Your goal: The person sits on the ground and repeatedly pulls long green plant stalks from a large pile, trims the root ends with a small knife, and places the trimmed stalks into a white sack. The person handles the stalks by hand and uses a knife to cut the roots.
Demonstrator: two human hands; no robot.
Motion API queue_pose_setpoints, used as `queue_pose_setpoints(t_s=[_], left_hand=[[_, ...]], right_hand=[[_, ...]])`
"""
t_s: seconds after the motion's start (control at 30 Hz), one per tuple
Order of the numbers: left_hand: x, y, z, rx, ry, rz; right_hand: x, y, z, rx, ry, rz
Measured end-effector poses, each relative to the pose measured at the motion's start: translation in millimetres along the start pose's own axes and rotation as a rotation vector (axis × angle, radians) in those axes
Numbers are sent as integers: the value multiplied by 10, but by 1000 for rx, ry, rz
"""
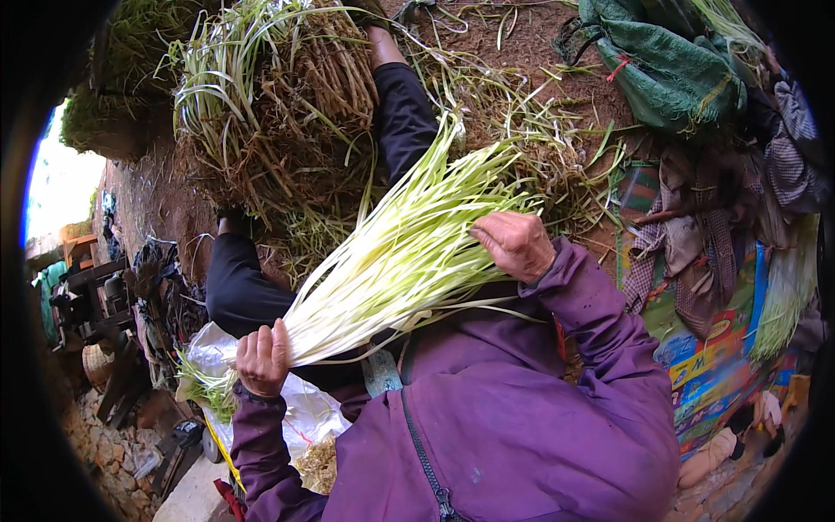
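A thick bundle of long, pale green and white leafy stalks (404, 248) lies slantwise across my lap. My left hand (262, 357) is closed around its white lower end. At the leafy end, my right hand (515, 245) has its fingers curled, pinching at the leaves on the upper side; whether it holds a single leaf is hard to tell. Before me on the ground, between my legs, rests a big heap of stalks with brown roots (280, 117). Trimmed green ends (218, 391) lie beside my left hand on a white plastic sack (316, 398).
Loose leaves and root scraps (535, 124) litter the earth floor. A green woven sack (678, 72) stands at the upper right, with checked cloths (698, 241) beneath it on a colourful printed sheet (704, 365). People sit at the lower right. Wood and a woven basket (98, 364) are at the left.
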State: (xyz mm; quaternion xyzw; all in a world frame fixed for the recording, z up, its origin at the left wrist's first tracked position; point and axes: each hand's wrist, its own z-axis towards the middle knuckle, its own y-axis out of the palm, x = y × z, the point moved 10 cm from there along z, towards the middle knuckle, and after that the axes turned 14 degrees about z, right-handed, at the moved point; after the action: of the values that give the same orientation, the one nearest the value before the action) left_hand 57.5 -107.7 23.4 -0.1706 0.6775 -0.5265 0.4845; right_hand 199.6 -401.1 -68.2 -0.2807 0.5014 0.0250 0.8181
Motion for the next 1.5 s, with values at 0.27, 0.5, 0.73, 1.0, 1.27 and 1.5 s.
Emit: queue_pose_setpoints(t_s=[0.27,0.5,0.73,1.0,1.27,1.5], left_hand=[[-28,1,-82,4,-12,-20],[-8,0,-54,-6,-15,-2],[-8,11,-20,-33,-23,-17],[0,39,-47,-17,-26,-10],[-4,28,-53,5,-10,-19],[11,13,-70,-3,-21,-15]], right_hand=[[1049,-1775,-823,484,339,-492],[513,-1279,-649,156,326,-301],[745,-271,-779,-67,563,91],[464,-549,-865,181,493,326],[1711,-122,-1955,781,1046,743],[1896,-1321,-2295,820,1023,323]])
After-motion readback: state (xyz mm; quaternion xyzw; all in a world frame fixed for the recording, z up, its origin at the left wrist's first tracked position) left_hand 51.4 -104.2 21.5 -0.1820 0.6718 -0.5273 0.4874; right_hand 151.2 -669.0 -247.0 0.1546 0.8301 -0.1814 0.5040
